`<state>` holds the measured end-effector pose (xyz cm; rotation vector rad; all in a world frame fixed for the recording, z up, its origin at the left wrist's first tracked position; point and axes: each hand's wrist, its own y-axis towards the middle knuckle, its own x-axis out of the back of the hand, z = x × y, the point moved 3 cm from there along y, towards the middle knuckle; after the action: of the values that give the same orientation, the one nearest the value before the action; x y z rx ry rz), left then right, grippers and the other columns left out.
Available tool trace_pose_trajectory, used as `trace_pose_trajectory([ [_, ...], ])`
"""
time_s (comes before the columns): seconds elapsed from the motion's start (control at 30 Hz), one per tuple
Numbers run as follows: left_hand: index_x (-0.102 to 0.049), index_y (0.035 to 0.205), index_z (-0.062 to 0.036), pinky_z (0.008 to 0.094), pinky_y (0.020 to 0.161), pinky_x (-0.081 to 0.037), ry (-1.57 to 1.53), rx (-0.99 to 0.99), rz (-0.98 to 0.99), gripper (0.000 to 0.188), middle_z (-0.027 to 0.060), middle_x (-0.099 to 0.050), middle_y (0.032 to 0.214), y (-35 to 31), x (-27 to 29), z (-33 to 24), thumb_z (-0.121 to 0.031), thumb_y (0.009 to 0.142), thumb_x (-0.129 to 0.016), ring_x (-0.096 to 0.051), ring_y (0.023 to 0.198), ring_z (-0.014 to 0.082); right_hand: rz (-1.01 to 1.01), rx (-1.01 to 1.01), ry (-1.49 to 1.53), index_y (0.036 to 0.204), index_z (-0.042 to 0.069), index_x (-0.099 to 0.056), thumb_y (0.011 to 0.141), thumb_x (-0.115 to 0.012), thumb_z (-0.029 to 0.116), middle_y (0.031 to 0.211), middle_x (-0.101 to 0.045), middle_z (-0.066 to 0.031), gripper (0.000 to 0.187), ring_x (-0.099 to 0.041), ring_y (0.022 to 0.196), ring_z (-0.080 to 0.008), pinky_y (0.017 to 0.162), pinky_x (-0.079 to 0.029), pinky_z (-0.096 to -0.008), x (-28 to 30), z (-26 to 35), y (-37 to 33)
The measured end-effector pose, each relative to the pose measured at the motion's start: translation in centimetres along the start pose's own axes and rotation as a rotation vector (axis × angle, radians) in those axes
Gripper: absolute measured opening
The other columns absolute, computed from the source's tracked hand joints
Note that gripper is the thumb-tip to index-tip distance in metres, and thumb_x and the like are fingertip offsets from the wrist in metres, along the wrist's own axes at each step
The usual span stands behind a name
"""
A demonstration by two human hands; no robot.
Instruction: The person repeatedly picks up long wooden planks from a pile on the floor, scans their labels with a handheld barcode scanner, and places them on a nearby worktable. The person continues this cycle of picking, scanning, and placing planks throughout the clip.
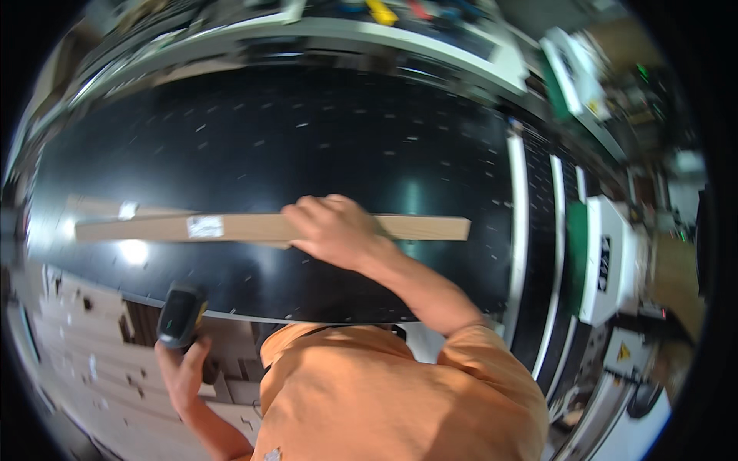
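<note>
My left hand (183,370) is closed round a dark handheld barcode scanner (178,316), held beside the table's near edge at the lower left. My right hand (336,232) reaches across the black table and grips a long, narrow wood-coloured board (423,227) at about its middle. A white label (204,227) is stuck on this board, left of my right hand. Behind the board's left part a second similar strip (154,209) shows, mostly covered by the first.
The wide black table (254,154) has small pale flecks over its surface. To the right run pale rails (518,223) and a white machine housing (609,261) with a green side. Beyond the far edge lies a white-edged bench (407,50) with blurred coloured items.
</note>
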<state>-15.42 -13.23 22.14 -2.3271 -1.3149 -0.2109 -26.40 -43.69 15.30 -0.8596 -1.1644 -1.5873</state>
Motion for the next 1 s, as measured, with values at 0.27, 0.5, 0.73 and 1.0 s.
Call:
trace_pose_trajectory([
  [0.27,-0.065,0.094,0.0031,0.0271,0.060,-0.041,0.081,0.024,0.080,0.020,-0.0012,-0.056,0.073,2.7,-2.4,2.1,-0.008,0.078,-0.067,-0.051,0.068,0.0078,-0.135,-0.031,-0.133,0.111,0.005,-0.063,0.081,-0.079,0.029,0.092,-0.064,-0.0082,0.042,-0.069,0.084,-0.0232,0.078,-0.057,-0.0339,-0.3,-3.1,-1.2],
  [0.5,-0.064,0.084,0.0037,0.0303,0.043,-0.044,0.116,0.213,0.067,0.014,0.0029,-0.057,0.059,0.8,-0.8,0.9,-0.008,0.079,-0.068,-0.055,0.047,0.0113,-0.156,-0.128,-0.036,0.116,0.008,-0.066,0.073,-0.085,0.020,0.097,-0.065,-0.0082,0.048,-0.068,0.086,-0.0289,0.074,-0.057,-0.0390,2.8,-3.5,-2.9],
  [0.73,-0.063,0.089,0.0046,0.0313,0.044,-0.046,0.120,0.271,0.120,0.020,0.0049,-0.054,0.055,1.3,-0.2,1.4,-0.012,0.080,-0.069,-0.057,0.044,0.0138,-0.031,-0.280,0.142,0.117,0.002,-0.064,0.066,-0.088,0.006,0.100,-0.064,-0.0131,0.056,-0.067,0.086,-0.0355,0.075,-0.055,-0.0423,4.8,-5.4,-5.1],
  [1.0,-0.063,0.082,0.0042,0.0287,0.043,-0.042,-0.010,0.104,-0.011,0.014,0.0012,-0.056,0.061,1.9,-0.9,3.9,-0.008,0.079,-0.069,-0.054,0.047,0.0087,0.812,-0.734,1.287,0.129,-0.002,-0.053,0.107,-0.048,0.029,0.098,-0.071,-0.0173,0.039,-0.069,0.070,-0.0206,0.064,-0.057,-0.0317,1.9,-7.4,-4.2],
])
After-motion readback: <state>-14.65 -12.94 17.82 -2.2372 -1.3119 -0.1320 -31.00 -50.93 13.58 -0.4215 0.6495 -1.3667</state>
